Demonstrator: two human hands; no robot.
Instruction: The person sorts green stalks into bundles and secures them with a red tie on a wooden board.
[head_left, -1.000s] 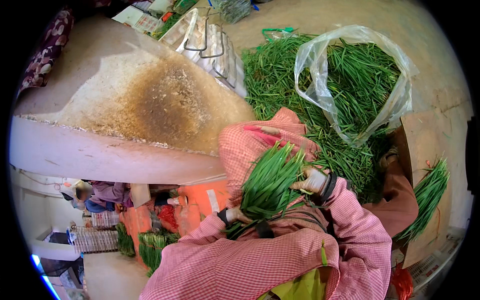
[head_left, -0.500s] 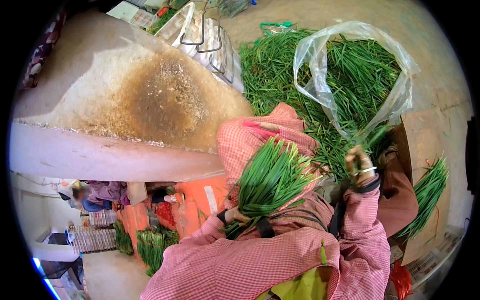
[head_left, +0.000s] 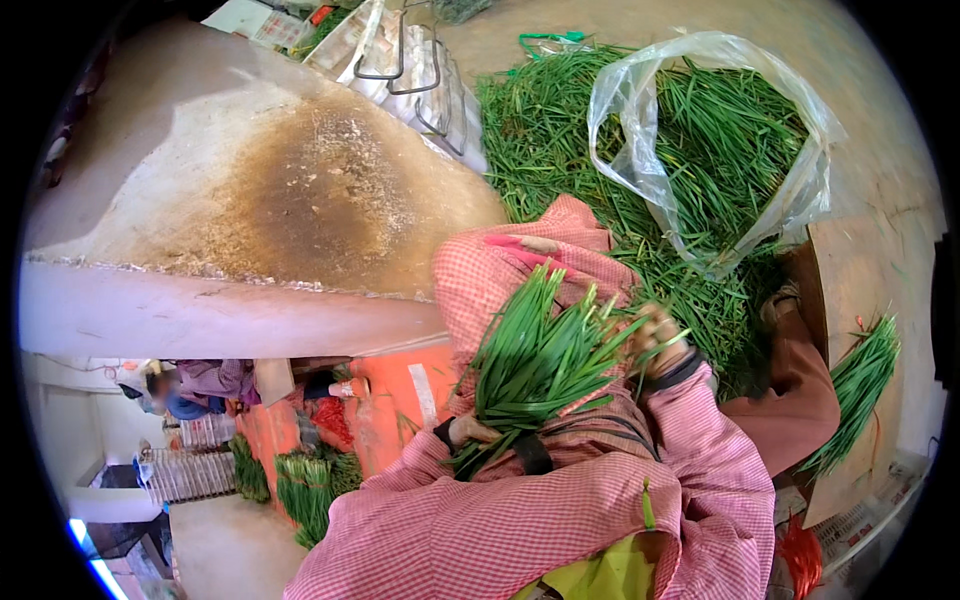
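A thick bunch of long, flat green leaves that look like garlic chives (head_left: 535, 360) lies across my lap, tips fanned away from me. Its lower end is gripped in my left hand (head_left: 473, 430), fingers wrapped round the stalks. Up at the tips, on the right side of the bunch, is my right hand (head_left: 660, 338), slightly blurred. Its fingers are closed and a few leaves show in them. Beyond my knees spreads a big loose heap of chives (head_left: 550, 140), partly inside a clear plastic bag (head_left: 622, 120) with its mouth gaping.
On the right, a tied chive bundle (head_left: 858, 390) leans over a board (head_left: 860, 260). A stained pale slab (head_left: 230, 170) fills the left, with a white crate (head_left: 400, 100) with metal handles behind. Lower left, more bundles (head_left: 305, 490) lie by an orange sheet (head_left: 390, 400); another person (head_left: 210, 385) sits there.
My right hand has come from over the heap, leftward and down to the tips of the bunch. The left hand keeps its hold, nearly still.
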